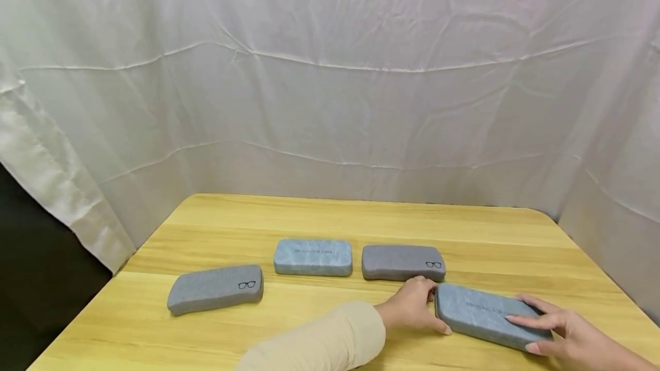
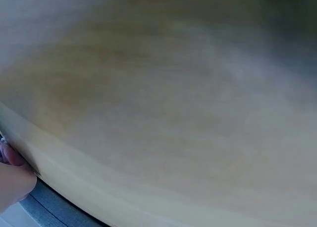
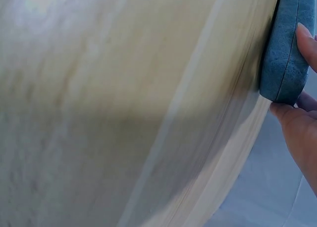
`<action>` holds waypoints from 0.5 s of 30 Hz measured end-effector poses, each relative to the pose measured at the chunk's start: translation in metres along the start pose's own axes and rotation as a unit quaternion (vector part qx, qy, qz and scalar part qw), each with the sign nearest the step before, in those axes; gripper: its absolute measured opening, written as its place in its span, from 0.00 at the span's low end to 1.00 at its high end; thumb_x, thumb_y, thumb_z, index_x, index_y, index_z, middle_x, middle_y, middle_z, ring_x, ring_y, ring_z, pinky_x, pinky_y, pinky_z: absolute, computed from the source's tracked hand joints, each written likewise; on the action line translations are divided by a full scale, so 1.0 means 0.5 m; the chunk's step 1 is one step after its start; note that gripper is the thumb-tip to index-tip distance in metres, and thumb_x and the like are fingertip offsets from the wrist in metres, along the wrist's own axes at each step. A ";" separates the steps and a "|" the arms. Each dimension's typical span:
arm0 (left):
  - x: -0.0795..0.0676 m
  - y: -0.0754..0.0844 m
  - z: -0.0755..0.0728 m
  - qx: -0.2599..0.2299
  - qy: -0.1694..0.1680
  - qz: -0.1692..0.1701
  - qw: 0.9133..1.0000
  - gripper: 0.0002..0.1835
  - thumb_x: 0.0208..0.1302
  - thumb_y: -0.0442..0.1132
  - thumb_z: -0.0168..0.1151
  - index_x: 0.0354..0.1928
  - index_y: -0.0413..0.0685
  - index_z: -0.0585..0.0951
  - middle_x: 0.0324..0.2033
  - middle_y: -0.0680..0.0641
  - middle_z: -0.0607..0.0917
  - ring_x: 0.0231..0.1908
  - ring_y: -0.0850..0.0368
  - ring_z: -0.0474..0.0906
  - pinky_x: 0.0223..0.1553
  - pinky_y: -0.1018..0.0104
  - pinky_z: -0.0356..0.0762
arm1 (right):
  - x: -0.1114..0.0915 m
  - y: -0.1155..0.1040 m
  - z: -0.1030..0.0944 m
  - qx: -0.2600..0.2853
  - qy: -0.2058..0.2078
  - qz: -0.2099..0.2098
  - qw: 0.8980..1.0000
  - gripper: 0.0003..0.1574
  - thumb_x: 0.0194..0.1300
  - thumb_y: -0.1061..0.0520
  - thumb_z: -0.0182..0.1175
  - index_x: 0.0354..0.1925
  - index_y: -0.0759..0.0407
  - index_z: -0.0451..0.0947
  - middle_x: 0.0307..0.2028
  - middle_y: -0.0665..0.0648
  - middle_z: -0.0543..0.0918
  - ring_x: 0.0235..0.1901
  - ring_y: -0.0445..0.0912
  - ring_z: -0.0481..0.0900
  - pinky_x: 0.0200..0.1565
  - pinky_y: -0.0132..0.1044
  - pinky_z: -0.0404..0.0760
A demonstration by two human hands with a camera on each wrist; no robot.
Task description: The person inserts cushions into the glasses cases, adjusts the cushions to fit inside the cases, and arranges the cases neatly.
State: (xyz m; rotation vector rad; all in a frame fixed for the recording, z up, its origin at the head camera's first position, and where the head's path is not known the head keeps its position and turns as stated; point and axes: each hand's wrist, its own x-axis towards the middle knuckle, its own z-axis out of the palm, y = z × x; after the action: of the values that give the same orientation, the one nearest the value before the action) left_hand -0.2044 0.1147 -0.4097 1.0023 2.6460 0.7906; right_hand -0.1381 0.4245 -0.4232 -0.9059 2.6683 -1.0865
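A light blue glasses case (image 1: 482, 309) with dark lettering on its lid lies slanted on the table at the front right. My left hand (image 1: 412, 305) grips its left end, thumb on the near side and fingers at the far corner. At the other end, my right hand (image 1: 572, 334) holds the case with fingers over the lid and thumb at the near corner. The right wrist view shows the closed seam of the blue case (image 3: 287, 53) and the right thumb (image 3: 285, 110) against its end. Only a bit of the left hand (image 2: 15, 182) appears in the left wrist view.
A purple-grey glasses case (image 1: 397, 261) with a spectacles print lies just behind the left hand. Another light blue case (image 1: 313, 256) sits left of it, and a grey case (image 1: 216, 289) farther left. White curtains (image 1: 330, 102) surround the wooden table (image 1: 309, 219).
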 end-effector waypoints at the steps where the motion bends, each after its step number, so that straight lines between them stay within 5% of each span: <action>1: 0.000 0.001 0.000 0.007 0.001 0.000 1.000 0.34 0.44 0.54 0.74 0.54 0.50 0.75 0.30 0.60 0.69 0.31 0.71 0.64 0.32 0.82 0.65 | 0.000 0.001 0.000 0.003 0.001 -0.001 1.000 0.30 0.58 0.67 0.59 0.59 0.54 0.73 0.60 0.18 0.49 0.53 0.07 0.43 0.40 0.12 0.63; 9: -0.006 0.007 0.000 0.027 -0.006 0.002 1.000 0.26 0.44 0.57 0.72 0.40 0.52 0.74 0.28 0.59 0.67 0.29 0.69 0.62 0.29 0.80 0.64 | 0.003 0.006 -0.004 -0.022 -0.021 0.028 0.999 0.29 0.61 0.62 0.58 0.61 0.50 0.72 0.58 0.15 0.45 0.50 0.05 0.39 0.38 0.15 0.64; 15: -0.021 0.017 -0.013 -0.011 -0.010 -0.034 0.999 0.38 0.44 0.53 0.74 0.58 0.47 0.73 0.40 0.56 0.76 0.41 0.69 0.70 0.43 0.79 0.72 | 0.006 -0.009 -0.008 -0.102 -0.017 -0.002 0.995 0.30 0.60 0.62 0.59 0.60 0.46 0.72 0.61 0.15 0.41 0.55 0.07 0.36 0.37 0.17 0.65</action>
State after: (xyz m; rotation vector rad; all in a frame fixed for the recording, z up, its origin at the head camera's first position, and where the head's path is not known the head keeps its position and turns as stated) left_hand -0.1942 0.1105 -0.3998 0.9048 2.6326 0.7890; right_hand -0.1395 0.4223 -0.4169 -0.9522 2.7886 -0.8011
